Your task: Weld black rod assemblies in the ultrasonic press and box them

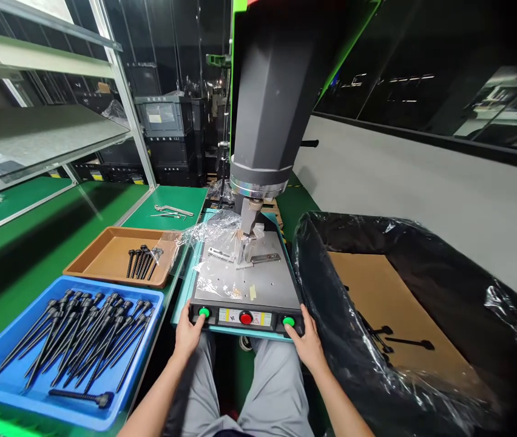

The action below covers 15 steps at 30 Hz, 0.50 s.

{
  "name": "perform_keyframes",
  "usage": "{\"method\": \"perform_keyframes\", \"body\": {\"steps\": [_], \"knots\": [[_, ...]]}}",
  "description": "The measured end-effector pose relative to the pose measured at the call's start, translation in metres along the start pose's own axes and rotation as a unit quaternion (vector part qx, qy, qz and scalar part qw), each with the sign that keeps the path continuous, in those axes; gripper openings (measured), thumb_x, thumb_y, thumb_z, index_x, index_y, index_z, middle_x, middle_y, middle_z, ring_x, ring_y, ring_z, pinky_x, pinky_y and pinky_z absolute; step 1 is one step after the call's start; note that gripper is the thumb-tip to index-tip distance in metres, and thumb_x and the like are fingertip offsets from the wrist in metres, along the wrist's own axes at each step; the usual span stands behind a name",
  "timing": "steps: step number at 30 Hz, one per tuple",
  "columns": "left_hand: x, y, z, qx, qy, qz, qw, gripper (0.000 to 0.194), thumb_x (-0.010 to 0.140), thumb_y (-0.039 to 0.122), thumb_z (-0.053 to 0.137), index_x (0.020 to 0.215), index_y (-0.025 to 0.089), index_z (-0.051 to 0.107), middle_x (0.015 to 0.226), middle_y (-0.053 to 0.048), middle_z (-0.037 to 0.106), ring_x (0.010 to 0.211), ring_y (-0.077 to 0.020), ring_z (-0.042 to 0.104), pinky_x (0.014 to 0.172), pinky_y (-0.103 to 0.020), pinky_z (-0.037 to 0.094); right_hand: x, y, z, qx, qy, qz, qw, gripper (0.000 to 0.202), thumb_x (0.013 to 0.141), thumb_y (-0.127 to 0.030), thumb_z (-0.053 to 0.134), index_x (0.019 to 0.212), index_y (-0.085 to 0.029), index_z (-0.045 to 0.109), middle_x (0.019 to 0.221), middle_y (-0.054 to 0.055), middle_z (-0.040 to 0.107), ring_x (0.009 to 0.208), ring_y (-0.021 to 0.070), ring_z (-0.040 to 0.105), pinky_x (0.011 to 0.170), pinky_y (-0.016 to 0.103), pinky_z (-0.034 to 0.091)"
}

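Note:
My left hand [189,332] grips the left end of the machine's front control panel [229,317], its thumb on the left green button [204,312]. On the right end, my right hand [307,343] is wrapped the same way, thumb on the right green button [288,321]. A red button [246,317] sits between them. Behind the panel is a metal base plate [222,286] with a small fixture [241,250]. The dark machine head [265,115] hangs above, its metal horn [248,217] down at the fixture. Whether a part sits under the horn is hard to make out.
On the left are a blue tray [142,382] full of black long-stemmed parts [90,328] and a brown tray [99,252] with several more. A wrench [174,210] lies behind. At right stands a black-lined box [459,273] with cardboard and a few parts. Clear plastic [213,230] drapes near the fixture.

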State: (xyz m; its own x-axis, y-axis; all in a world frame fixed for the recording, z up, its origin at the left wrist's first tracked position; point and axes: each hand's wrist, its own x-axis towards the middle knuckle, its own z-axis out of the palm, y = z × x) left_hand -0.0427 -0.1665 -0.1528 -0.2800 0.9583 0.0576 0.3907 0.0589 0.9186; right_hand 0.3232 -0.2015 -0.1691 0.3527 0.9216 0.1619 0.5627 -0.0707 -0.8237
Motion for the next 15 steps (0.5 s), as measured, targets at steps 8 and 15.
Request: {"method": "perform_keyframes", "body": {"steps": [8,15], "knots": [[0.0003,-0.0002,0.0021,-0.012,-0.015,-0.005,1.0,0.068,0.08,0.045,0.063,0.139,0.017,0.043,0.143,-0.015,0.048,0.135,-0.0281,0.042,0.114,-0.043,0.031,-0.0002,-0.0021,0.0049,0.007,0.014,0.007,1.0,0.08,0.08,-0.056,0.056,0.149,-0.025,0.029,0.143,0.014,0.04,0.134,0.0318,0.039,0.109,0.046,0.033],[0.0,0.0009,0.0012,-0.02,0.002,-0.011,1.0,0.064,0.077,0.046,0.067,0.133,0.018,0.05,0.138,-0.014,0.054,0.131,-0.0293,0.047,0.111,-0.043,0.035,-0.0006,-0.0046,0.0011,0.008,0.006,0.017,1.0,0.082,0.079,-0.058,0.056,0.149,-0.023,0.031,0.145,0.014,0.041,0.134,0.0325,0.039,0.11,0.046,0.032]]}}
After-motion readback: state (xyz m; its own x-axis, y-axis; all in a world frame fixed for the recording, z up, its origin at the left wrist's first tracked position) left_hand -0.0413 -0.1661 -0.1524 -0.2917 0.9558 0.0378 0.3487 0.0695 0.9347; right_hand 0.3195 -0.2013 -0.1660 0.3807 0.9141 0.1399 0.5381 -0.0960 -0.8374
